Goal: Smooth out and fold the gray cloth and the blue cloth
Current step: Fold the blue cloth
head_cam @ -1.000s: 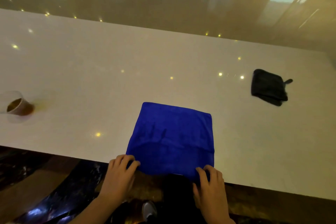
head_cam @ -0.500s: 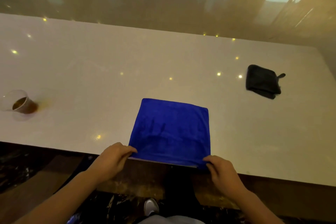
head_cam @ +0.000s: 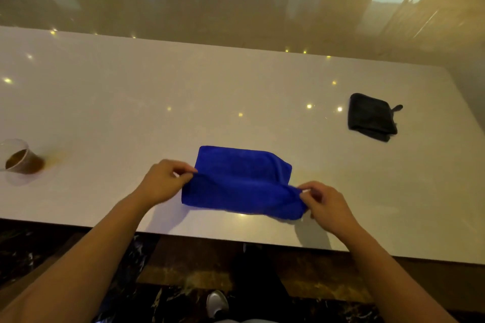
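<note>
No text, label, brand, number or sign can be read in this view. The small tab on the gray cloth [head_cam: 371, 116] is perhaps a label, but it is too small and dark to read.

Both hands [head_cam: 162, 183] [head_cam: 326, 207] pinch the blue cloth [head_cam: 236, 183].

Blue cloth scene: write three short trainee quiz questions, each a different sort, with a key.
1. True or false: both hands grip the blue cloth.
2. The gray cloth is: A) spread flat, B) folded, lying to the right, C) in a hand.
3. Fill in: the cup of brown liquid stands at the table's far ___ side.

Key: 1 true: left hand, right hand. 2 B. 3 left.
</note>
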The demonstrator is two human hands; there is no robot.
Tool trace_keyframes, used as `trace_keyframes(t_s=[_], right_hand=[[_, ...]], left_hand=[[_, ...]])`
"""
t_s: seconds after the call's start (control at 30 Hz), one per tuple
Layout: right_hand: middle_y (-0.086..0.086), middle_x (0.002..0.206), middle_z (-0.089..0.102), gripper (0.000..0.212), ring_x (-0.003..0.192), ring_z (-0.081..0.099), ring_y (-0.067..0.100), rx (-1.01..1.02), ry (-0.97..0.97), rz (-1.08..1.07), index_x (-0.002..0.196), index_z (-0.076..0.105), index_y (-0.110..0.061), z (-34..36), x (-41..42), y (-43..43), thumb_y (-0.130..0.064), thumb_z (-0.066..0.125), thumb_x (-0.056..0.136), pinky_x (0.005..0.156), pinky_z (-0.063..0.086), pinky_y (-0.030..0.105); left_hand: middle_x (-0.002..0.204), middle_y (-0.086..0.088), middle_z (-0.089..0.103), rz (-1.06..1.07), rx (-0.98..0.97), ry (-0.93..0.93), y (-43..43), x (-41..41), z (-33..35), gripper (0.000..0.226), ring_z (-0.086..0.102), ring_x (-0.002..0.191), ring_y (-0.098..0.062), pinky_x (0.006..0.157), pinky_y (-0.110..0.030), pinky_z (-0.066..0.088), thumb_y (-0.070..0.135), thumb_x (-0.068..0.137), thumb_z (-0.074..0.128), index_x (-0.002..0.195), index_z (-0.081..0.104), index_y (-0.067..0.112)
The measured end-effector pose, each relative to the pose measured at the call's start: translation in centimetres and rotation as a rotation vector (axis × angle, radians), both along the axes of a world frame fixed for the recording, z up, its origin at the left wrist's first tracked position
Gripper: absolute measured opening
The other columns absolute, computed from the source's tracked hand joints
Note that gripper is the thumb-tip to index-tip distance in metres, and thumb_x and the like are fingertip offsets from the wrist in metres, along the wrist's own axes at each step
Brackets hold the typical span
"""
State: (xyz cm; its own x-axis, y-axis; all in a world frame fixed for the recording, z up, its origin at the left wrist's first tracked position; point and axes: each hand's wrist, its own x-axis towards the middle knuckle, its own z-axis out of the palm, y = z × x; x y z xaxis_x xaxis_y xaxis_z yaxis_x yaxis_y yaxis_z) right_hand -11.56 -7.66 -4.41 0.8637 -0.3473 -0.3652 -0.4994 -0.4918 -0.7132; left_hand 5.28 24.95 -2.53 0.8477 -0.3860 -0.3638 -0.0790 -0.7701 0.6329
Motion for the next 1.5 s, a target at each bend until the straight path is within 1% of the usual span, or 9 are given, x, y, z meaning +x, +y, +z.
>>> trace_keyframes(t_s=[0.13, 0.23, 0.37, 0.5, 0.73, 0.9, 1.07, 1.3, 1.5], right_hand=[[0.010, 0.120, 0.067, 0.033, 0.099, 0.066, 0.026, 0.056, -0.017, -0.331, 0.129, 0.055, -0.018, -1.6, 6.4, -1.8, -0.025, 0.058, 0.097, 0.082, 0.054, 0.034], [0.014, 0.131, 0.060, 0.055, 0.108, 0.062, 0.029, 0.004, 0.215, -0.333, 0.137, 0.045, -0.010, -3.5, 8.6, -2.1, -0.035, 0.064, 0.092, 0.084, 0.049, 0.032], [-0.002, 0.088, 0.056, 0.046, 0.064, 0.049, 0.005, -0.046, 0.346, -0.217, 0.115, 0.046, -0.009, -6.0, 8.2, -0.2, -0.030, 0.073, 0.084, 0.045, 0.034, 0.015], [-0.004, 0.066, 0.055, 0.031, 0.056, 0.052, 0.008, -0.027, 0.475, -0.189, 0.091, 0.054, -0.009, -6.2, 8.5, -0.3, -0.030, 0.074, 0.081, 0.042, 0.036, 0.015], [0.005, 0.075, 0.065, 0.024, 0.053, 0.068, 0.021, 0.062, 0.620, -0.161, 0.077, 0.053, -0.013, -4.5, 8.2, 1.5, -0.028, 0.070, 0.084, 0.039, 0.049, 0.022], [0.012, 0.085, 0.075, 0.008, 0.078, 0.074, 0.031, 0.204, 0.500, -0.385, 0.081, 0.059, -0.007, -3.8, 7.6, 4.2, -0.010, 0.067, 0.079, 0.076, 0.062, 0.041], [0.017, 0.081, 0.067, 0.008, 0.067, 0.064, 0.026, 0.713, 0.207, -0.875, 0.080, 0.062, 0.002, -1.3, 7.8, 3.5, 0.007, 0.068, 0.078, 0.049, 0.055, 0.032], [0.015, 0.100, 0.070, 0.018, 0.088, 0.072, 0.029, 0.589, -0.212, -0.622, 0.098, 0.065, -0.007, 8.5, 10.8, 1.6, -0.002, 0.072, 0.083, 0.062, 0.062, 0.032], [0.014, 0.105, 0.077, 0.039, 0.096, 0.074, 0.031, 1.072, -0.205, -0.660, 0.110, 0.071, -0.013, 10.3, 9.4, 0.1, -0.046, 0.066, 0.088, 0.082, 0.060, 0.047]], left_hand=[[0.101, -0.003, 0.070, 0.394, -0.169, -0.011, -5.0, 5.0, -1.7, 0.019, 0.067, 0.090, -0.026, 0.083, -0.044, 0.058, 0.019, 0.092, 0.062, 0.110, 0.068, 0.019], [0.100, -0.011, 0.067, 0.524, 0.100, 0.083, -6.6, 5.7, -4.1, 0.044, 0.065, 0.084, -0.029, 0.068, -0.037, 0.053, 0.039, 0.088, 0.066, 0.117, 0.058, 0.006], [0.108, -0.017, 0.059, 0.411, 0.388, 0.228, -7.5, 2.4, -6.9, 0.065, 0.061, 0.091, -0.031, 0.069, -0.037, 0.050, 0.047, 0.078, 0.077, 0.114, 0.048, 0.001], [0.102, -0.014, 0.066, 0.379, 0.556, 0.259, -8.3, 2.1, -6.6, 0.042, 0.060, 0.102, -0.030, 0.093, -0.045, 0.050, 0.045, 0.085, 0.069, 0.098, 0.059, 0.007], [0.095, -0.025, 0.067, 0.889, -0.111, 0.705, -5.9, 3.7, -4.1, 0.026, 0.066, 0.072, -0.033, 0.057, -0.038, 0.062, 0.003, 0.082, 0.076, 0.099, 0.060, -0.007], [0.090, -0.016, 0.063, 1.012, -0.422, 0.841, -4.4, 4.5, -1.7, 0.019, 0.061, 0.073, -0.025, 0.042, -0.026, 0.056, 0.001, 0.082, 0.074, 0.094, 0.060, 0.000], [0.080, -0.016, 0.061, 0.878, -0.511, 0.666, -6.5, 6.2, 1.3, 0.009, 0.057, 0.064, -0.022, 0.039, -0.021, 0.052, -0.003, 0.084, 0.069, 0.082, 0.061, 0.001], [0.078, -0.016, 0.064, 0.179, -0.501, 0.286, -16.0, 6.2, 10.3, 0.012, 0.062, 0.070, -0.026, 0.069, -0.038, 0.059, 0.006, 0.082, 0.070, 0.094, 0.068, 0.002], [0.113, -0.008, 0.073, -0.467, -0.363, 0.167, -20.5, 1.4, 12.6, 0.038, 0.069, 0.103, -0.025, 0.091, -0.038, 0.057, 0.002, 0.079, 0.067, 0.116, 0.068, 0.012]])
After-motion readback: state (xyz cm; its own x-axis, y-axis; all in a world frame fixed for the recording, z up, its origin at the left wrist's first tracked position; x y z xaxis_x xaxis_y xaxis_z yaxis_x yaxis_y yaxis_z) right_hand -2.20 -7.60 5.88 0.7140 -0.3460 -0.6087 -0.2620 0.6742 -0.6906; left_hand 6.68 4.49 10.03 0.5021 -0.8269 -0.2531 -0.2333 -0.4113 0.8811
